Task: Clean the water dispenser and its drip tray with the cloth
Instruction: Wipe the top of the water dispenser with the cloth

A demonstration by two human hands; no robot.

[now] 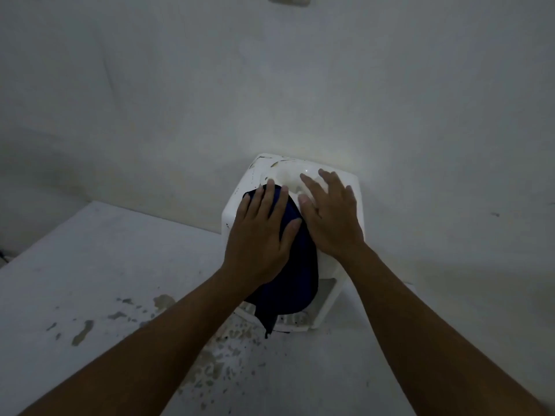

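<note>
Left hand (pixel 259 235) flat, pressing cloth (pixel 292 265) on dispenser (pixel 240 205) top; right hand (pixel 330 214) open, bracing. Next: wipe toward tray (pixel 326 298).

Bare home corner: stained floor (pixel 105 265) (chipped), plain wall (pixel 270 85).

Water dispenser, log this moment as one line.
left hand flat on cloth | right hand flat on dispenser top | tray: hidden
</note>
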